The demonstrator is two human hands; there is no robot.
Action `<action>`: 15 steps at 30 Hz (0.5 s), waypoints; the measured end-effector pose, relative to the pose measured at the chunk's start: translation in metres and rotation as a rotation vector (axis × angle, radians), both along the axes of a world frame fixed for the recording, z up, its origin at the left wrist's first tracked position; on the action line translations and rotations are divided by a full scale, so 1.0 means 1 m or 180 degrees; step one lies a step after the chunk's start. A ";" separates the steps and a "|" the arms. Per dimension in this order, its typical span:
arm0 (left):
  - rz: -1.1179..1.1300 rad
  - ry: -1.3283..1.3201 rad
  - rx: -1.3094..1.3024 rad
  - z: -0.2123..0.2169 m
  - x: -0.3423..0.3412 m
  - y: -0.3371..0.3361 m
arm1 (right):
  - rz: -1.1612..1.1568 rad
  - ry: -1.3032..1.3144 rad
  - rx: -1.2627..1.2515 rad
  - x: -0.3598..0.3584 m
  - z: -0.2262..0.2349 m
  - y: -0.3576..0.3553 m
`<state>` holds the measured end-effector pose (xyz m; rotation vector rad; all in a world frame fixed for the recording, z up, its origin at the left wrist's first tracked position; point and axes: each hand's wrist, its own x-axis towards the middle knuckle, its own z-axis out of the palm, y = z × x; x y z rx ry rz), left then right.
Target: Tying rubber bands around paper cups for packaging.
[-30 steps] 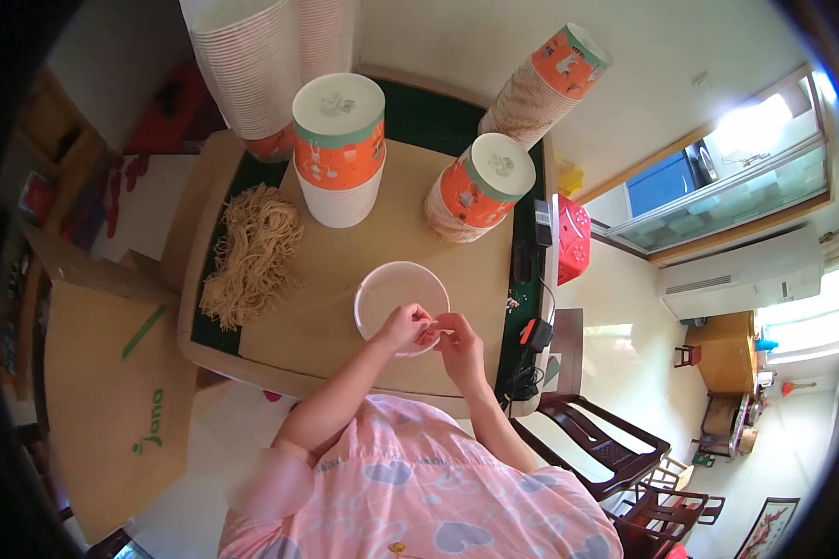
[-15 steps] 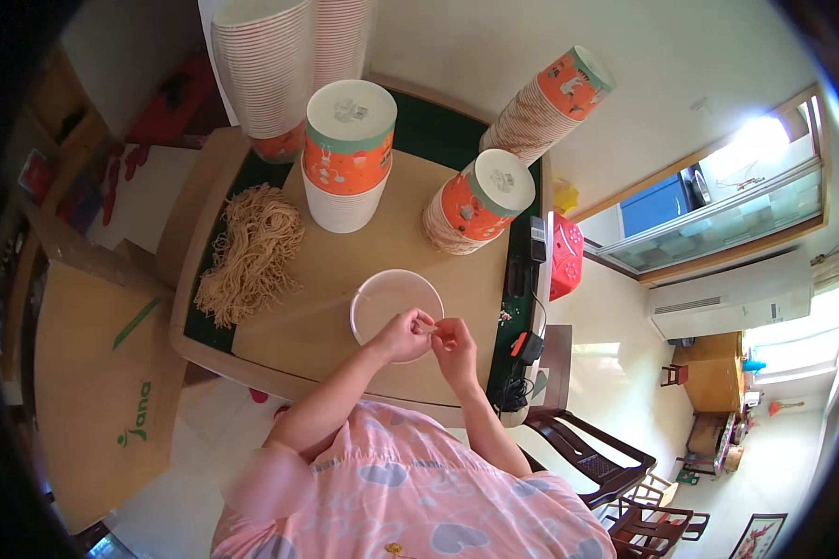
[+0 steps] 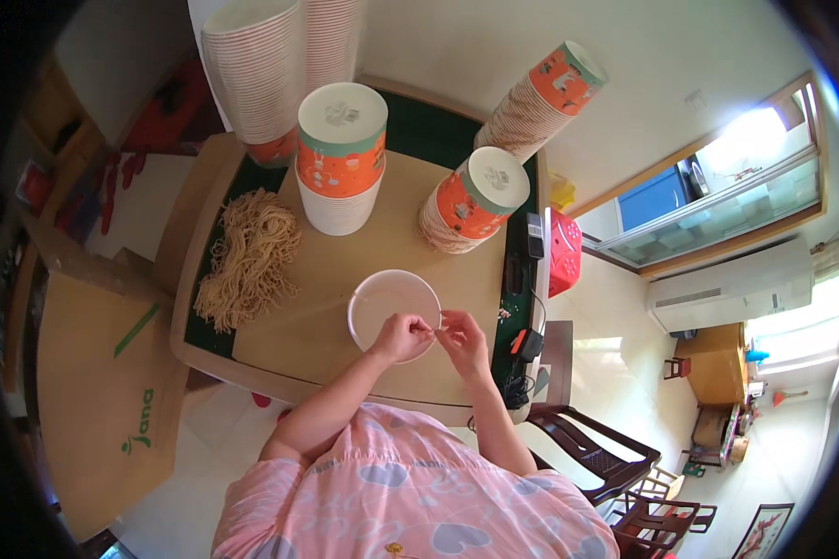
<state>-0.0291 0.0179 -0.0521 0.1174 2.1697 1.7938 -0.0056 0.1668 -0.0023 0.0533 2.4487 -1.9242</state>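
Observation:
A white paper tub (image 3: 371, 303) stands open side up on the table in front of me. My left hand (image 3: 403, 338) reaches over its near right part, with the thumb and fingers pinched together. Just outside the right rim, my right hand (image 3: 464, 343) has its fingertips bent in and closed, meeting those of the left. What the fingertips pinch is too small to make out. To the left lies a loose bundle of beige cords (image 3: 250, 256). Beyond the tub, upside-down stacks of orange-and-green printed tubs (image 3: 342, 163) and cord-wrapped tubs (image 3: 466, 207) stand on the table.
Tall stacks of white tubs (image 3: 256, 70) rise at the far left, and another leaning stack (image 3: 531, 107) at the far right. Chargers and cables (image 3: 526, 347) lie along the table's right edge. A cardboard box (image 3: 103, 391) stands left; dark wooden chairs (image 3: 592, 456) are at the right.
Both hands stay close together at the tub's right rim. The right hand's fingers have shifted and its index finger now extends further left over the rim.

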 end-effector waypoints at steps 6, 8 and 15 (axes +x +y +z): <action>-0.0013 0.0003 -0.0005 0.005 0.001 0.001 | 0.0061 0.0109 0.1154 -0.002 0.003 0.003; -0.0084 0.0023 -0.0284 0.001 0.001 -0.003 | 0.0072 0.0081 0.1222 -0.001 0.006 0.003; -0.0351 -0.0930 0.0317 -0.002 -0.004 -0.014 | 0.0079 0.0085 0.0890 0.016 0.015 -0.011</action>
